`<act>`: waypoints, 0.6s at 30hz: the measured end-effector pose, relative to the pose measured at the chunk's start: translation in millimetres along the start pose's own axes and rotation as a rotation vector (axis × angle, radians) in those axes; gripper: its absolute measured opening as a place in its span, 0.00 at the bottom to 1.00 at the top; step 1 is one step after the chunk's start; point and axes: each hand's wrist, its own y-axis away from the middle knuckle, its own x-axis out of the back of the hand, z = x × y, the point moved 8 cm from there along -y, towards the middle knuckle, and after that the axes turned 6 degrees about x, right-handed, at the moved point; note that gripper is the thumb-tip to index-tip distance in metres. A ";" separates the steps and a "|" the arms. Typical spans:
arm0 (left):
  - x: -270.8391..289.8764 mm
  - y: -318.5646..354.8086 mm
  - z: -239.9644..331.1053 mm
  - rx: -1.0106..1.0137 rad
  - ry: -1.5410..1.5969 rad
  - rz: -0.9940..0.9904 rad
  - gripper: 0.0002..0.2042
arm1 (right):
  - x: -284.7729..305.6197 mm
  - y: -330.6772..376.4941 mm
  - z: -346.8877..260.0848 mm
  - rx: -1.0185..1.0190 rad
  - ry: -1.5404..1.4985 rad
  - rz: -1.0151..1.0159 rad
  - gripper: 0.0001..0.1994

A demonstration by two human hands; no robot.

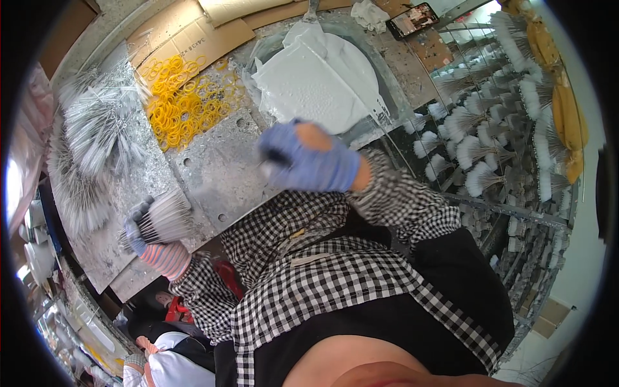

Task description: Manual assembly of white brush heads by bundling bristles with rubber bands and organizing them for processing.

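Observation:
My left hand, in a glove with a striped cuff, is closed around a bundle of thin pale filaments that fan out at the right end. It is over the near left part of the grey work surface. My right hand, in a blue glove, is raised over the middle of the surface with its fingers curled. Motion blurs its fingertips, and I cannot make out what is in them. Beyond it lie a heap of yellow rubber bands and a round slab of white paste.
More loose filament bundles lie at the left. A wire rack with several white-tipped bundles stands at the right. Cardboard, a crumpled cloth and a phone lie along the far side. Another person's sleeve shows at lower left.

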 end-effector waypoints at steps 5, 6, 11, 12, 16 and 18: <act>-136.3 56.3 -27.0 -0.383 -1.045 -0.530 0.12 | -2.5 -3.6 2.6 -0.040 0.465 -0.236 0.09; -150.8 65.4 -50.0 -0.429 -1.086 -0.690 0.14 | -17.9 -12.0 -2.9 -0.018 0.524 -0.275 0.10; -148.2 54.9 -67.5 -0.310 -0.937 -0.526 0.20 | -29.2 -25.5 5.4 0.006 0.099 -0.146 0.18; -153.1 52.9 -59.2 -0.253 -0.812 -0.452 0.21 | -22.5 -22.7 7.0 0.025 -0.063 -0.056 0.28; -162.0 60.0 -49.4 -0.301 -0.694 -0.495 0.24 | -47.9 -14.8 10.1 0.152 0.061 0.092 0.53; -167.8 66.4 -53.5 -0.311 -0.532 -0.560 0.23 | -83.3 -17.4 29.5 0.171 0.067 0.198 0.50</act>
